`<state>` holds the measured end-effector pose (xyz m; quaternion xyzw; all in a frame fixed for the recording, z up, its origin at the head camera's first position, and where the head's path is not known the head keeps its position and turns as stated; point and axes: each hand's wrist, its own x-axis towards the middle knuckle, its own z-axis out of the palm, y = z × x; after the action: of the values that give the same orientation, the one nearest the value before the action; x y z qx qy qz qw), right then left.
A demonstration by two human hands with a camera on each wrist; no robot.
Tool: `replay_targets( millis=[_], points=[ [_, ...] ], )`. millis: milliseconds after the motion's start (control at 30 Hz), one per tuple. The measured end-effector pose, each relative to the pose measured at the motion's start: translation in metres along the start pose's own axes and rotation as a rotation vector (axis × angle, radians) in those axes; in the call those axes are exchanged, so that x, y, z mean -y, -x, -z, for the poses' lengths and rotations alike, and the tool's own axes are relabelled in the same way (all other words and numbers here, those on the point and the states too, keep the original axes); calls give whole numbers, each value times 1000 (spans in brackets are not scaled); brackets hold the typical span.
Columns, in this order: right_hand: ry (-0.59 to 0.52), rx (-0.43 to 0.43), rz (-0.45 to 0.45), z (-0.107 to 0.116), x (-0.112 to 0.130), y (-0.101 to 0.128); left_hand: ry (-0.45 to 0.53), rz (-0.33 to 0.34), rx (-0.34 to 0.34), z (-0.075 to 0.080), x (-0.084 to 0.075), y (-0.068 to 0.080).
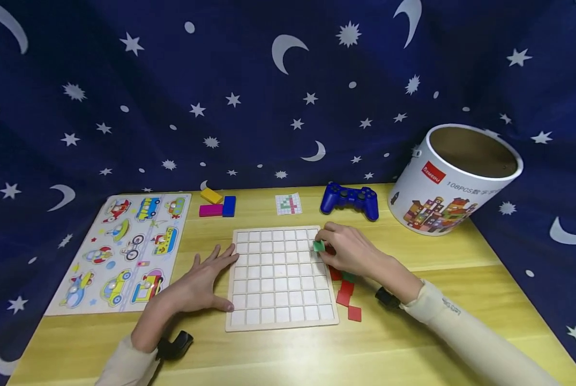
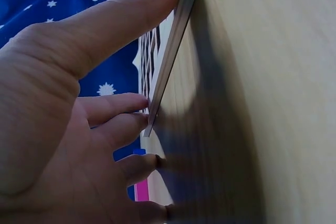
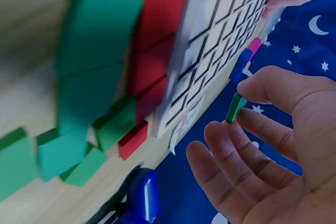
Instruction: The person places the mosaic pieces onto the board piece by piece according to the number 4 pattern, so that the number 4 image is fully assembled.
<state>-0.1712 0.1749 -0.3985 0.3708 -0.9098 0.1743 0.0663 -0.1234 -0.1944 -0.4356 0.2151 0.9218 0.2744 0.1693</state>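
A wooden grid board (image 1: 280,276) with white square cells lies in the middle of the yellow table. My right hand (image 1: 345,251) pinches a small green square tile (image 1: 319,246) over the board's top right corner; the right wrist view shows the green tile (image 3: 235,107) between thumb and forefinger. My left hand (image 1: 206,279) lies flat on the table, fingers spread, thumb and fingertips against the board's left edge (image 2: 170,51). Red and green tiles (image 1: 346,292) lie heaped beside the board's right edge, also seen as red and green tiles (image 3: 100,72) up close.
A vehicle peg puzzle (image 1: 124,252) lies at the left. Yellow, pink and blue blocks (image 1: 217,204), a small pattern card (image 1: 288,203) and a blue game controller (image 1: 349,199) sit behind the board. A white cylindrical tub (image 1: 454,179) lies tilted at the right.
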Motion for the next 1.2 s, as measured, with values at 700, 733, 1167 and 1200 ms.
replay_targets(
  millis=[700,733,1167,1200],
  points=[
    [-15,88,-9,-24,-9,-57,16,-38,2,-6,-6,-7],
    [-16,96,-10,-25,-9,-58,15,-39,6,-6,-6,-7],
    [-55,161,0,-32,-11,-73,2,-10,6,-3,-2,-4],
    [-53,162,0,-31,-11,-74,2,-7,4,-2,-2,-4]
  ],
)
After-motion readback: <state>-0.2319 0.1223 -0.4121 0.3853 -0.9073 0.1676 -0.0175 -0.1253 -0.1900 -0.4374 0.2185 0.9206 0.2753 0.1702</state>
